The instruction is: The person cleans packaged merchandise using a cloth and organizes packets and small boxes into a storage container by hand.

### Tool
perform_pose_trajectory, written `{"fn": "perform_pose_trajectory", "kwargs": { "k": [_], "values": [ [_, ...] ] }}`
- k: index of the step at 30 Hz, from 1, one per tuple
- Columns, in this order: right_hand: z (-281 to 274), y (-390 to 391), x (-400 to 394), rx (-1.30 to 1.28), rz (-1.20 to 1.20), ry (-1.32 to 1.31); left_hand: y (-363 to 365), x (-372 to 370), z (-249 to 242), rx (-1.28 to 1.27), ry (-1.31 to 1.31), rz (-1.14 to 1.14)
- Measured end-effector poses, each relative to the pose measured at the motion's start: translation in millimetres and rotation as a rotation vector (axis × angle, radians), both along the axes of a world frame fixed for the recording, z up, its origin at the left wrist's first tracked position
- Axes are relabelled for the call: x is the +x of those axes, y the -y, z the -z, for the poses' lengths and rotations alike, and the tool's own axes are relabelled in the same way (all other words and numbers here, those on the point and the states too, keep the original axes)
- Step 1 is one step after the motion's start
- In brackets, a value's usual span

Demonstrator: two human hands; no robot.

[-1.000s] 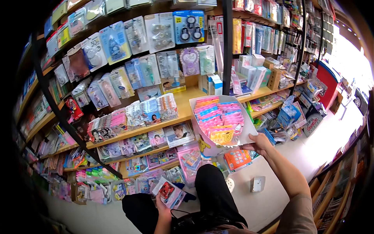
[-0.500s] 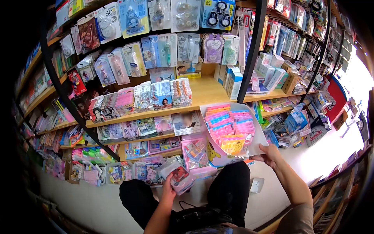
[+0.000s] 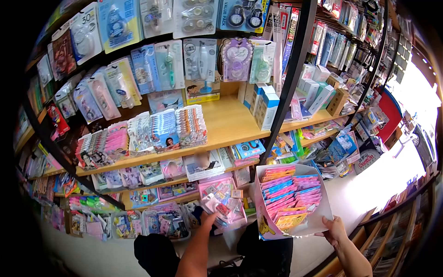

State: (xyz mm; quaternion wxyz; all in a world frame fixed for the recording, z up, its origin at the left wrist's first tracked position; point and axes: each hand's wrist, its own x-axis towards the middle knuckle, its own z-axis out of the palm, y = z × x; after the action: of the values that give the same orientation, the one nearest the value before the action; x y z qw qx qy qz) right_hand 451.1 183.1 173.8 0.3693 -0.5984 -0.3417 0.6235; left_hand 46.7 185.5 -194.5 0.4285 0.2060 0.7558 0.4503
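Observation:
My right hand point(image 3: 333, 231) grips the lower right edge of a white cardboard box point(image 3: 318, 228). Several pink, blue and orange packets point(image 3: 290, 194) stand in rows inside it, and the box is tilted towards me. My left hand point(image 3: 210, 219) reaches low, closed on a small clear package with a red and pink print point(image 3: 221, 208). That package is over a pink bin point(image 3: 237, 224) of small packaged goods, whose contents are partly hidden by it. Most of the left fingers are hidden.
A wooden shelf point(image 3: 226, 121) carries rows of small packs point(image 3: 167, 129) and upright boxes point(image 3: 265, 111). Blister packs point(image 3: 200, 60) hang above it. A black shelf post point(image 3: 288, 78) stands close behind the white box. Low bins point(image 3: 166, 221) line the floor; my knees are below.
The white box has moved right and down in view with my right hand. My left hand has brought the small package forward from above my lap to the pink bin. The view has shifted.

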Motion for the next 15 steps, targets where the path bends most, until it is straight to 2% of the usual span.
{"fn": "perform_pose_trajectory", "kwargs": {
  "k": [1,3,6,9,12,15],
  "values": [
    [1.0,-0.1,-2.8,-0.002,0.008,-0.001,5.4,7.7,-49.6,-0.049,-0.151,0.088],
    [7.6,-4.8,-8.3,0.007,-0.002,0.014,-1.7,18.4,-41.7,-0.362,-0.426,0.09],
    [11.8,-7.8,-21.6,0.001,-0.014,0.003,7.6,17.7,-49.6,-0.28,-0.411,0.075],
    [11.8,-11.4,-38.5,0.021,-0.026,-0.043,17.1,6.1,-58.0,-0.358,-0.397,0.021],
    [8.7,-10.9,-56.0,0.033,-0.049,0.003,27.4,-5.0,-51.6,-0.205,-0.82,0.046],
    [5.5,-10.2,-78.8,0.046,-0.119,0.018,25.5,-9.5,-136.7,0.284,-0.481,0.068]
  ]
}}
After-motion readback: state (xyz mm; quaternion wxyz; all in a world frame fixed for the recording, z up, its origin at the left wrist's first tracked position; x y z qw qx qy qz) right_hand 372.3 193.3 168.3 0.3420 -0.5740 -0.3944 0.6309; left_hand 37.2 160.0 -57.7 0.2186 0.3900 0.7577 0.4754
